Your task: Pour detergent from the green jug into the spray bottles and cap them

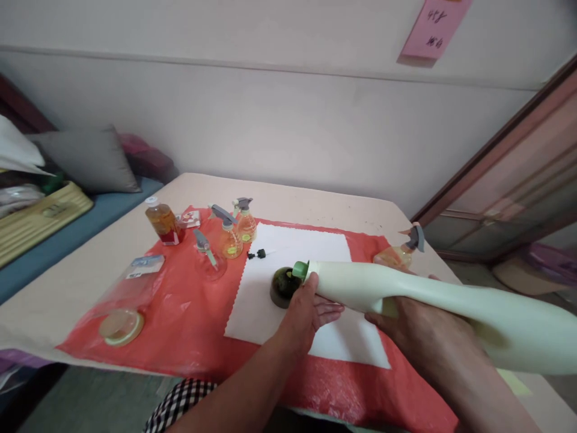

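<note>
We see a cloth (311, 240) on a plastic sheet (189, 313), itself over part of the table (288, 192). On the cloth sits a bowl (275, 294), with a nozzle (256, 255) behind and left. Left of the cloth are three spray bottles (231, 245), then a bottle (164, 224); nearer us, a jar (121, 328). A jug (351, 279) reaches from the right, its mouth by the bowl, touching or not, we cannot tell.

Pale wall (279, 126); pink note (435, 30) on it, handwritten. Left: gray pillow (90, 161) on blue seat (119, 204), dark pink bundle (148, 161) just beside pillow, yellowish box (47, 219) near. Right: pinkish door (518, 162), dark-edged; purple bag (550, 263) low down.
</note>
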A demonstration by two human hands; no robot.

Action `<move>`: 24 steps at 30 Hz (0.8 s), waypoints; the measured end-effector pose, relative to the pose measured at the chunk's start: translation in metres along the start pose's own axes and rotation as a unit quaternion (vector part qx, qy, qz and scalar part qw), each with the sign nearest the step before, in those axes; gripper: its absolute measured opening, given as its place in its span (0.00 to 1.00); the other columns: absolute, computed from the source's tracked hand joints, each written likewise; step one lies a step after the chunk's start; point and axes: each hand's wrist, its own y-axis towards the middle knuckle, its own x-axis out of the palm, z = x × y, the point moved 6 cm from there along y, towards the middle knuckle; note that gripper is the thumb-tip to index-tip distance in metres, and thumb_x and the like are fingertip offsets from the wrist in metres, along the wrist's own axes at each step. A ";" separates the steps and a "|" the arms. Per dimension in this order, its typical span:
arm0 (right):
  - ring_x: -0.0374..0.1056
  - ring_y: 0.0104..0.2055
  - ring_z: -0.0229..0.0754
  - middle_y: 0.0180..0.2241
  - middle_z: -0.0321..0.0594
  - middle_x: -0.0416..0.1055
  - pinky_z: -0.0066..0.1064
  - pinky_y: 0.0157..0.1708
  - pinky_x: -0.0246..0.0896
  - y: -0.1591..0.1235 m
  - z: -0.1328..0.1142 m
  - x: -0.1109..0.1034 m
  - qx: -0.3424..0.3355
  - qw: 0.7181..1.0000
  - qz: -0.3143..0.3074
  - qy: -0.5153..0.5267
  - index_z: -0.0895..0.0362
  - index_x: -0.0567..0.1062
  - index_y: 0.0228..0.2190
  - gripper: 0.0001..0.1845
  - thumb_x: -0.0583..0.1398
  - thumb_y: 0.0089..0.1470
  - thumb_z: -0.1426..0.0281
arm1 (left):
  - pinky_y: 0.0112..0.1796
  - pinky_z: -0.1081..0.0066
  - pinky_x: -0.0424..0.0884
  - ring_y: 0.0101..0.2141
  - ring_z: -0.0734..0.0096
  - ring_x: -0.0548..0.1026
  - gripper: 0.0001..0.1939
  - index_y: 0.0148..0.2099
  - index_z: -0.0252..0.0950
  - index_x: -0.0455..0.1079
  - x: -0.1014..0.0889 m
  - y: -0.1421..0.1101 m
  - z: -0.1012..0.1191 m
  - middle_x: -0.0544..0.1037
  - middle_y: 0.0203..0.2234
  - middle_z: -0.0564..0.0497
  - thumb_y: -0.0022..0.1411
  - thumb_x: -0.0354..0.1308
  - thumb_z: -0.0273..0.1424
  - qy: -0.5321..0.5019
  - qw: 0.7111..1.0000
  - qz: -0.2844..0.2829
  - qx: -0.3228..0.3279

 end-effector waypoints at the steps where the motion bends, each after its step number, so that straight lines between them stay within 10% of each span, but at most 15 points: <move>1: 0.73 0.43 0.63 0.44 0.56 0.76 0.48 0.38 0.70 0.000 -0.002 -0.001 -0.004 1.000 0.010 -0.002 0.59 0.70 0.54 0.27 0.58 0.54 0.61 | 0.47 0.58 0.72 0.33 0.58 0.79 0.32 0.56 0.21 0.64 0.000 0.000 0.001 0.78 0.32 0.35 0.69 0.47 0.48 0.002 1.000 -0.001 0.003; 7: 0.68 0.53 0.70 0.55 0.57 0.70 0.56 0.47 0.68 -0.004 -0.005 -0.001 -0.017 0.999 0.019 -0.030 0.58 0.61 0.62 0.37 0.60 0.53 0.61 | 0.47 0.58 0.72 0.33 0.57 0.80 0.33 0.56 0.20 0.65 -0.002 0.001 -0.002 0.78 0.31 0.35 0.68 0.47 0.49 -0.001 1.000 -0.006 0.003; 24: 0.72 0.38 0.66 0.40 0.61 0.75 0.50 0.34 0.69 -0.005 0.001 0.000 -0.011 0.999 0.024 -0.026 0.64 0.74 0.50 0.28 0.61 0.51 0.60 | 0.44 0.60 0.74 0.32 0.58 0.80 0.33 0.57 0.18 0.63 -0.001 0.002 -0.005 0.78 0.29 0.35 0.69 0.47 0.47 -0.004 1.000 -0.005 -0.010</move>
